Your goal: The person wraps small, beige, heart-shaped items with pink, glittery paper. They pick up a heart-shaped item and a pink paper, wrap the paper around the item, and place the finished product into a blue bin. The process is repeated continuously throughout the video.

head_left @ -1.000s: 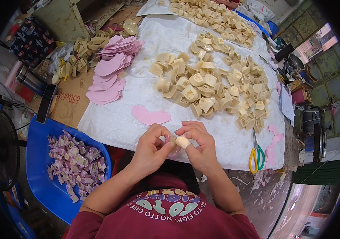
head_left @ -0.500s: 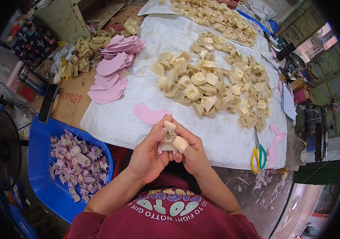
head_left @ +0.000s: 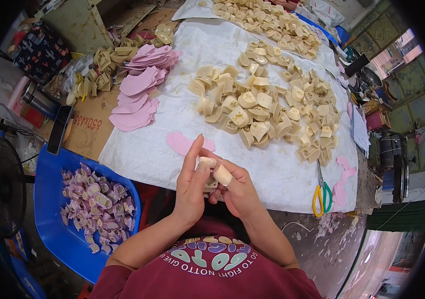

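Close to my body, at the table's near edge, both hands are around a small beige moulded plastic piece that looks like a shoe heel (head_left: 211, 184). My left hand (head_left: 189, 192) grips it from the left, index finger stretched upward and thumb bent over the top. My right hand (head_left: 241, 192) closes on it from the right. Pale covers, like tape or finger cots, wrap some of my fingertips. Fingers hide most of the piece. Just beyond them a curved pink cut sheet (head_left: 178, 142) lies flat on the white cloth (head_left: 142, 152).
Beige heel pieces (head_left: 259, 107) are heaped ahead to the right. A fanned stack of pink sheets (head_left: 135, 102) lies left. Scissors (head_left: 320, 197) with yellow and green handles rest at the near right edge. A blue basin (head_left: 55, 224) of purple-pink covered pieces (head_left: 98, 199) stands lower left.
My left index finger has straightened upward and the left thumb has moved onto the piece. The hands have closed further over it, hiding more of it.
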`<move>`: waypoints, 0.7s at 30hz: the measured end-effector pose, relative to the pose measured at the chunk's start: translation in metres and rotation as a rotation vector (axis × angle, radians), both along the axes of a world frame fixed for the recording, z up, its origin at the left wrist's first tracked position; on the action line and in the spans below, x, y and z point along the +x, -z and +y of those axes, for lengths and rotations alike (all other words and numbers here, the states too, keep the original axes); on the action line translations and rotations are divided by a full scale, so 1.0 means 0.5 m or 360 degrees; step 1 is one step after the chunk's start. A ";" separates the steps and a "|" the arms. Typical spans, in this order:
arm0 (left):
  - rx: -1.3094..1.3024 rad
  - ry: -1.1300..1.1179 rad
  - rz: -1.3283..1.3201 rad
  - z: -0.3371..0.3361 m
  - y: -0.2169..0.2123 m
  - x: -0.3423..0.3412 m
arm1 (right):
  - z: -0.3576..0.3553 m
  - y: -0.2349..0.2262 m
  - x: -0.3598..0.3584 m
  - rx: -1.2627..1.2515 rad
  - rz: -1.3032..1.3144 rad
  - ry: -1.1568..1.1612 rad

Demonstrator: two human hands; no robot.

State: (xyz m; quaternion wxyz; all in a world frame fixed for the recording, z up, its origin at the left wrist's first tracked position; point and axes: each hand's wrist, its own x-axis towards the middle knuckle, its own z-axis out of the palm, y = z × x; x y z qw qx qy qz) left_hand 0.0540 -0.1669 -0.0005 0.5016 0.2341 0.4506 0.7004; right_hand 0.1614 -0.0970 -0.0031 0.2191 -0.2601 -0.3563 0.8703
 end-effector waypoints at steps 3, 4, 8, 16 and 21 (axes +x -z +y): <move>-0.0031 0.0069 0.0011 -0.001 0.021 -0.005 | -0.025 -0.002 -0.021 0.0450 -0.0239 0.0259; -0.0056 0.0104 -0.0017 -0.001 0.024 -0.009 | -0.030 0.006 -0.026 0.0608 -0.0287 0.0309; -0.0087 0.0129 -0.0363 0.010 0.012 -0.024 | -0.007 0.021 -0.008 0.0625 -0.0308 0.0053; 0.0065 0.0634 -0.0461 -0.011 0.011 -0.063 | 0.008 0.011 0.012 0.1404 -0.0298 -0.0046; 0.0328 0.0685 -0.0830 -0.015 0.005 -0.049 | 0.005 -0.019 0.022 0.0673 -0.0067 -0.0051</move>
